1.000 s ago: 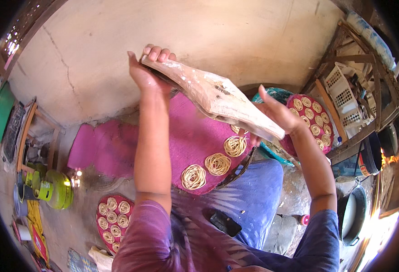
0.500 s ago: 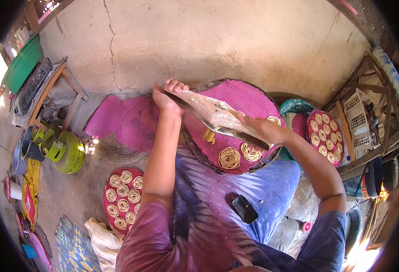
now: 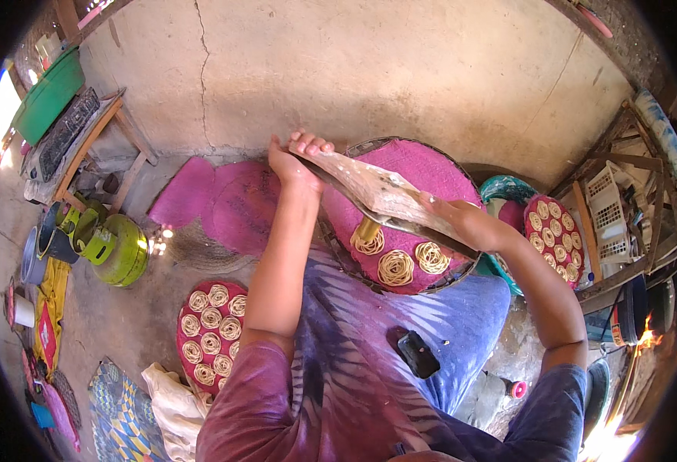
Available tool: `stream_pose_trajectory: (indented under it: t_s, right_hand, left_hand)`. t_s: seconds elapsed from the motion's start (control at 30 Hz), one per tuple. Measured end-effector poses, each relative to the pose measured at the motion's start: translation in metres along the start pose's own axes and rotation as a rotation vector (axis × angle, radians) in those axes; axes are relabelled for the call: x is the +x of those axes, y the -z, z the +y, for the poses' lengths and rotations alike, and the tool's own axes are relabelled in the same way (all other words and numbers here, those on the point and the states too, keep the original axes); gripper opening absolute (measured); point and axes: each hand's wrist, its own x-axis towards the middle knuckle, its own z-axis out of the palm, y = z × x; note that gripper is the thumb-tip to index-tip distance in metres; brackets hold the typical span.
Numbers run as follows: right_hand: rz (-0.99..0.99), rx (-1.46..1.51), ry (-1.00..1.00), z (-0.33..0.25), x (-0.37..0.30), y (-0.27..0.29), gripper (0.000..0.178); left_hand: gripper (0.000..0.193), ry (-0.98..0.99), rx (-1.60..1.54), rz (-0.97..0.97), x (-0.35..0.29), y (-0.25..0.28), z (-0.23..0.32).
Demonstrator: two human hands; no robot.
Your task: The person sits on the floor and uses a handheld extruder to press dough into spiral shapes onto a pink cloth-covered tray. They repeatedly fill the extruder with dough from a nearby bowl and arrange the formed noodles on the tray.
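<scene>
Head view: the left hand wraps one end of the wooden press, the right hand clasps the other, over pink cloth; two noodle coils look done, a third seems underway beneath the brass tube

Left hand: I'm clasping the far end of the wooden board, fingers curling over it.
Right hand: I'm gripping the nearer end.
Brass tube: jutting down beneath the board, over a noodle coil.
Pink cloth: carrying two more coils alongside.
Phone: lying on my lap.
Floor: another coil-covered tray is sitting to my left, near a green gas bottle.
</scene>
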Motion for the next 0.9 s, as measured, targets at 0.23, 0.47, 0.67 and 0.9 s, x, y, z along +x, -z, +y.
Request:
stream_pose_trajectory:
  t_s: [0.23, 0.47, 0.67, 0.9]
  right_hand:
    - [0.004, -0.220, 0.142, 0.036, 0.011, 0.021, 0.083]
    - [-0.626, 1.121, 0.152, 0.074, 0.075, -0.031, 0.096]
    - [-0.544, 0.975, 0.066, 0.087, 0.104, -0.055, 0.078]
    - [0.199, -0.380, 0.491, 0.055, 0.107, -0.078, 0.054]
  left_hand:
    - [0.049, 0.082, -0.152, -0.212, 0.019, 0.039, -0.038]
    - [0.051, 0.163, -0.428, -0.363, 0.028, 0.066, -0.029]
    - [0.053, 0.075, -0.502, -0.388, 0.026, 0.079, -0.014]
    - [0.051, 0.007, -0.408, -0.419, 0.021, 0.037, 0.025]
